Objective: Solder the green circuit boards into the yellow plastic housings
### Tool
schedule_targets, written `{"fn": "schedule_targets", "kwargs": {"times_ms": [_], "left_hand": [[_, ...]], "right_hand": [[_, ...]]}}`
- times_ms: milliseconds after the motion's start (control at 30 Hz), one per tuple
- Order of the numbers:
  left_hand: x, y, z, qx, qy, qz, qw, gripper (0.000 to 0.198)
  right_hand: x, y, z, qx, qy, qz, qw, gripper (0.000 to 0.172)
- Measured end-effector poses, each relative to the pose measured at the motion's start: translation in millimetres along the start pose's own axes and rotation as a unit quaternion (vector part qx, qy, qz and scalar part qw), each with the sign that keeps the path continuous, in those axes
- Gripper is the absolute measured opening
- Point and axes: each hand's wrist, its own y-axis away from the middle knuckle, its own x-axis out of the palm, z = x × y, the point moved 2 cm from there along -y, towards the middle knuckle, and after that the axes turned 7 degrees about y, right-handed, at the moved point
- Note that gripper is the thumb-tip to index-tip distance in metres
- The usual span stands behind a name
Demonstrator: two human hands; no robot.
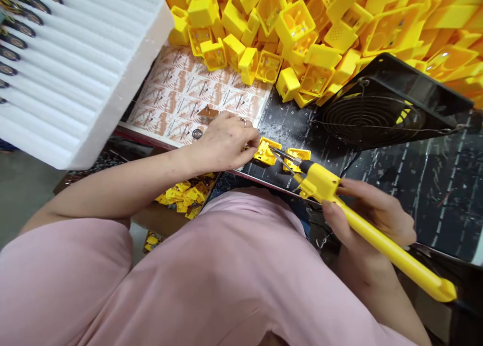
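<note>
My left hand rests on the bench edge with its fingers pinched on a small yellow plastic part. My right hand is wrapped round the long yellow handle of a soldering iron. The iron's dark metal tip touches the part held by my left hand. A second small yellow part lies just right of the first, under the iron's shaft.
A large heap of yellow plastic housings fills the back of the bench. A black fan stands tilted at the right. A white foam tray with slots hangs over the left. A sticker sheet lies beside it. More yellow parts sit below.
</note>
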Motion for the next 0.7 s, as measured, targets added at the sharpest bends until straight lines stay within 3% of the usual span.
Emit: {"fn": "schedule_targets", "kwargs": {"times_ms": [100,233,533,700], "left_hand": [[-1.5,-3.8,-3.6,0.007,-0.018,0.016,1.0,0.028],[-3.2,-9.8,-6.8,0.018,-0.054,0.035,0.998,0.026],[-8.2,-21.1,-15.8,0.045,-0.127,0.075,0.988,0.024],[-11.0,-27.7,-22.1,0.032,-0.171,0.133,0.976,0.026]], "right_hand": [[-0.3,-4.5,9.7,-0.068,-0.024,0.041,0.997,0.061],[-4.2,-11.1,11.8,-0.092,0.021,0.082,0.992,0.036],[1.0,-33.5,18.5,-0.168,0.015,0.123,0.978,0.018],[-2.0,-35.6,21.8,-0.186,-0.005,0.156,0.97,0.024]]}}
